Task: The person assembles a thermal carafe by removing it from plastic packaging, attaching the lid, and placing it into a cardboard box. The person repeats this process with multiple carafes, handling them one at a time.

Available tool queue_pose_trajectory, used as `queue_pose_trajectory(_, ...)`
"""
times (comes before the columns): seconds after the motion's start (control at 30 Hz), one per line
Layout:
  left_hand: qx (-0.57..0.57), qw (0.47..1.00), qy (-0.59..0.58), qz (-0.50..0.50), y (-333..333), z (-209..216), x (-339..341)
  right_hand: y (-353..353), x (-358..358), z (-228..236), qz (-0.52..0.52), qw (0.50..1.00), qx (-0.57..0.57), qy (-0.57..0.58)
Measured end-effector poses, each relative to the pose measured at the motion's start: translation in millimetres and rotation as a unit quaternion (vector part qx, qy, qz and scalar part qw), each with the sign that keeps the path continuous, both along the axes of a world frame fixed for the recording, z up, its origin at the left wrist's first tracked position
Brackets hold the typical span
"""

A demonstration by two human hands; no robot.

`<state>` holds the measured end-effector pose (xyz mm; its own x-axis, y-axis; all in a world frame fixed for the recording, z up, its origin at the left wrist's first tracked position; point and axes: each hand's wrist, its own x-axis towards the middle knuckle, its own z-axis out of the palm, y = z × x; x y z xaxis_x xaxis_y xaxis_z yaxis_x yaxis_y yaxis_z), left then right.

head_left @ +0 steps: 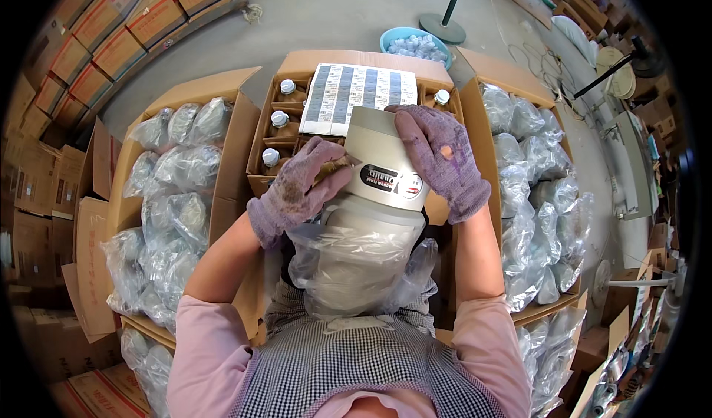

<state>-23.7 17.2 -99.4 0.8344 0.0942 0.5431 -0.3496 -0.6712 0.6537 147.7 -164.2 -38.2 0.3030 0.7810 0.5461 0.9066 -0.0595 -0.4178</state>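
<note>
A beige vacuum flask [378, 147] with a black, white and red label on its side stands tilted in front of my body. Clear plastic wrap [352, 258] bunches around its lower part. My right hand [441, 155], in a worn purple knit glove, is wrapped over the flask's upper right side. At the flask's left edge, beside the label, my gloved left hand [302, 188] has its fingers curled in a pinch. What lies between those fingertips is too small to make out. Just beyond the flask, a sheet of stickers [356, 95] rests across an open carton.
White-capped bottles [279, 119] sit in that divided carton [259, 167]. Open cartons with plastic-wrapped items flank me on the left [178, 162] and right [530, 173]. Past them are a blue basin [387, 41], a stand base [443, 28] and stacked boxes [156, 19].
</note>
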Motion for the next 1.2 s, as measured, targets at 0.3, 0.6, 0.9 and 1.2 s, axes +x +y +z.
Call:
queue_pose_trajectory(0.3,0.005,0.994,0.099,-0.038,0,29,0,-9,-6,3,0.003,1.0,0.024,-0.008)
queue_pose_trajectory(0.6,0.107,0.994,-0.014,0.001,-26,45,4,-8,-7,6,-0.004,0.999,0.028,0.035)
queue_pose_trajectory(0.9,-0.184,0.966,0.065,0.167,42,26,-75,-17,-5,-2,-0.08,0.988,0.017,0.13)
queue_pose_trajectory(1.2,0.004,0.859,0.294,0.418,97,-224,-106,-6,-9,-2,-0.097,0.984,-0.002,0.151)
